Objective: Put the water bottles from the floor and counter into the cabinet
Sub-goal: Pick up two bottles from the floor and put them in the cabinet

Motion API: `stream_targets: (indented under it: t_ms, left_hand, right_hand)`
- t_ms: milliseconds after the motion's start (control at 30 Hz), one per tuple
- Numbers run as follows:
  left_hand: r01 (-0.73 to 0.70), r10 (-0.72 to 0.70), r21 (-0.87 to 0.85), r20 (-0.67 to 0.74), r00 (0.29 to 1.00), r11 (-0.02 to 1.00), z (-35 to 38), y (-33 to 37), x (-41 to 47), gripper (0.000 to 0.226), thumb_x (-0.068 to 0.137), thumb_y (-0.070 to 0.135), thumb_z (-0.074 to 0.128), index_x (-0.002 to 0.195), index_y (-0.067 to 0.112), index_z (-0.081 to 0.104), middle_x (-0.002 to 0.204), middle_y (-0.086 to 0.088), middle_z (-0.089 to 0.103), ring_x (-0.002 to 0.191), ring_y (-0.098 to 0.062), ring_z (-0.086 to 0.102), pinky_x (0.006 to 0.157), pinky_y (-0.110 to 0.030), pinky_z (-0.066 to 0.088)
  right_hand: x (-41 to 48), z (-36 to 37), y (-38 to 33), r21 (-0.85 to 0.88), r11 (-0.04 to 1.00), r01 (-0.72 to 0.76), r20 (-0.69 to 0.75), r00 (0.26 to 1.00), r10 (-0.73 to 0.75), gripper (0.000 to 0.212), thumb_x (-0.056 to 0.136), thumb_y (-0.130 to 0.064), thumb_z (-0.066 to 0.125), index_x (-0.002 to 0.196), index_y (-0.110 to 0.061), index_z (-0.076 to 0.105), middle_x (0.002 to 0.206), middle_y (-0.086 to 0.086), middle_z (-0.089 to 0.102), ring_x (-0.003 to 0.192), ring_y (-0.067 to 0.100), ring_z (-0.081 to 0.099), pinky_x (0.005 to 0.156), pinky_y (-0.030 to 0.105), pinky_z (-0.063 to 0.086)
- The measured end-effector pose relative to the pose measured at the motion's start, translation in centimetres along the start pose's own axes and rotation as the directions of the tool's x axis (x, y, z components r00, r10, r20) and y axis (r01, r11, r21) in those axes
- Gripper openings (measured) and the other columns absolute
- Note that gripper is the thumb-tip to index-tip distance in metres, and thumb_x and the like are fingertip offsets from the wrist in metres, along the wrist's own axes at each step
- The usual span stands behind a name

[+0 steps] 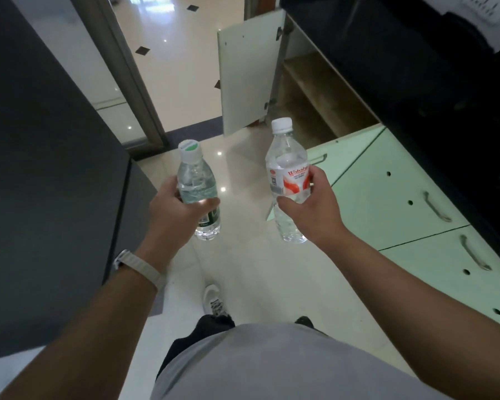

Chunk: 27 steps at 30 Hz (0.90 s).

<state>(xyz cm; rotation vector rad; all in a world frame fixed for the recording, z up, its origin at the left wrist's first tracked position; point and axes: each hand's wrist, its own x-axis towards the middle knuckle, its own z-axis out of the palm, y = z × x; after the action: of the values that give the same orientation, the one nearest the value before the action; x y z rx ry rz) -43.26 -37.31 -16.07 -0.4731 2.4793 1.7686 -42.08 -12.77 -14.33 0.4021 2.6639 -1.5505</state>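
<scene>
Your left hand (175, 207): fingers wrapped round green-label bottle (198, 194). Right hand (311, 212): fingers pinching red-label bottle (289, 180). Open cabinet (309, 93) far right.

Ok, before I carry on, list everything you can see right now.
green-label bottle: 1, clear, white cap, held in left hand
red-label bottle: 1, clear, white cap, held in right hand
cabinet door: 1, white, open, ahead right
cabinet shelf: 1, wood-toned, behind the open door
closed doors: 3 in view, pale green, along the right
counter: 1, black, above the cabinets
floor: glossy cream tile, underfoot
wristband: 1, grey, left wrist
left hand: grips green-label bottle
right hand: grips red-label bottle
</scene>
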Motion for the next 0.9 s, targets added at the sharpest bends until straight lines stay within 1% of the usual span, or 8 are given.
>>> stream_targets:
  t_ms: [167, 267, 400, 467, 567, 667, 800, 900]
  left_hand:
    - [-0.003, 0.003, -0.041, 0.011, 1.000, 0.999, -3.7, 0.8, 6.2, 0.050, 0.066, 0.022, 0.090, 0.103, 0.038, 0.061, 0.103, 0.008, 0.071, 0.094, -0.015, 0.070, 0.088, -0.046, 0.058]
    - [0.005, -0.005, -0.056, 0.009, 1.000, 0.998, -5.0, 1.0, 8.4, 0.049, 0.069, 0.021, 0.090, 0.105, 0.038, 0.061, 0.101, 0.011, 0.070, 0.094, -0.012, 0.069, 0.087, -0.042, 0.058]
    - [0.025, -0.023, -0.071, 0.029, 0.999, 0.997, -5.5, 1.0, 11.3, 0.050, 0.069, 0.020, 0.090, 0.101, 0.043, 0.058, 0.104, 0.011, 0.070, 0.097, -0.014, 0.069, 0.089, -0.045, 0.057]
    - [0.043, -0.040, -0.069, 0.042, 0.998, 0.997, -5.3, 1.1, 12.8, 0.053, 0.070, 0.019, 0.089, 0.106, 0.042, 0.058, 0.106, 0.011, 0.069, 0.098, -0.014, 0.068, 0.089, -0.044, 0.056]
    - [0.057, -0.054, -0.055, 0.050, 0.997, 0.997, -4.7, 1.7, 15.6, 0.058, 0.068, 0.021, 0.090, 0.116, 0.034, 0.060, 0.108, 0.010, 0.070, 0.099, -0.016, 0.069, 0.090, -0.044, 0.057]
    - [0.045, -0.044, -0.029, 0.060, 0.997, 0.999, -3.6, 3.0, 18.9, 0.053, 0.070, 0.019, 0.089, 0.113, 0.034, 0.062, 0.106, 0.008, 0.071, 0.098, -0.015, 0.069, 0.090, -0.046, 0.057]
    - [0.024, -0.028, 0.049, 0.087, 0.996, 0.999, -1.3, 5.4, 24.2, 0.053, 0.072, 0.020, 0.088, 0.115, 0.034, 0.061, 0.105, 0.007, 0.071, 0.097, -0.014, 0.069, 0.088, -0.045, 0.058]
    - [0.008, -0.025, 0.132, 0.129, 0.991, 0.991, 1.1, 7.5, 28.8, 0.057, 0.071, 0.026, 0.088, 0.120, 0.032, 0.061, 0.104, 0.009, 0.071, 0.095, -0.011, 0.069, 0.085, -0.042, 0.059]
  right_hand:
    - [2.6, 4.5, -3.4, -0.009, 1.000, -0.005, -0.044, 0.999, 0.004, 0.061, 0.077, -0.027, 0.082, 0.119, -0.038, 0.038, 0.109, -0.015, 0.051, 0.091, 0.000, 0.055, 0.070, 0.007, 0.038]
    - [4.2, 6.3, -4.5, -0.031, 0.999, 0.011, -0.035, 0.999, -0.012, 0.061, 0.077, -0.026, 0.082, 0.119, -0.037, 0.038, 0.110, -0.014, 0.052, 0.093, 0.004, 0.057, 0.074, 0.012, 0.043]
    - [7.1, 7.6, -5.6, -0.042, 0.999, 0.008, -0.022, 1.000, -0.009, 0.060, 0.078, -0.026, 0.081, 0.118, -0.038, 0.038, 0.105, -0.018, 0.051, 0.092, 0.002, 0.056, 0.070, 0.008, 0.040]
    - [8.8, 8.1, -5.8, -0.038, 0.999, 0.004, -0.027, 1.000, -0.005, 0.060, 0.078, -0.025, 0.081, 0.117, -0.038, 0.038, 0.103, -0.020, 0.049, 0.091, 0.001, 0.056, 0.070, 0.008, 0.040]
    - [11.9, 8.8, -5.6, -0.031, 0.999, -0.024, -0.031, 0.999, 0.023, 0.061, 0.078, -0.026, 0.082, 0.118, -0.037, 0.037, 0.107, -0.016, 0.050, 0.090, 0.003, 0.056, 0.071, 0.010, 0.041]
    - [15.9, 9.3, -5.2, -0.014, 0.999, -0.034, -0.016, 0.999, 0.033, 0.061, 0.077, -0.025, 0.082, 0.118, -0.036, 0.038, 0.109, -0.015, 0.052, 0.090, 0.002, 0.057, 0.070, 0.009, 0.041]
    - [22.1, 9.1, -4.7, 0.026, 0.998, -0.055, -0.023, 0.998, 0.055, 0.061, 0.076, -0.028, 0.083, 0.119, -0.036, 0.040, 0.104, -0.020, 0.051, 0.089, 0.000, 0.057, 0.070, 0.008, 0.042]
    - [26.9, 7.9, -4.4, 0.076, 0.994, -0.084, -0.045, 0.995, 0.088, 0.060, 0.075, -0.028, 0.084, 0.117, -0.038, 0.043, 0.099, -0.027, 0.052, 0.087, -0.002, 0.059, 0.063, 0.006, 0.042]
